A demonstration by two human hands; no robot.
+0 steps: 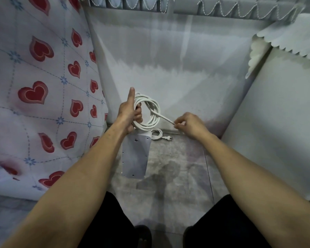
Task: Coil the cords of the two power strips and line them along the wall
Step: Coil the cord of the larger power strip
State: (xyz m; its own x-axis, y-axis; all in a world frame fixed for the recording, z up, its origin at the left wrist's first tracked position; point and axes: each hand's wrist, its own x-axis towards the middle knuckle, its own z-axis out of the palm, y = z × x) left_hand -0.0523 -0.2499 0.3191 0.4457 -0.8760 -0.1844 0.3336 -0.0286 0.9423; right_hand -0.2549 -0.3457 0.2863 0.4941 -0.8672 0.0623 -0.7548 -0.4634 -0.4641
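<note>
1. At centre frame, left grip [131, 113] curls round the coiled cord [149, 111], thumb up
2. Right grip [188, 125] pinches the cord's loose end
3. Power strip [135, 154] lies below on the floor [177, 169]

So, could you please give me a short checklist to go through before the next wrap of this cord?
1. Left hand grips the coiled cord: ok.
2. Right hand pinches the free cord end: ok.
3. Loops lie together, not tangled: ok.
4. Second coiled cord with plug already on the floor by the wall: ok.
5. Power strip lined along the wall: not ok.
6. Second strip placed: cannot tell.
</note>
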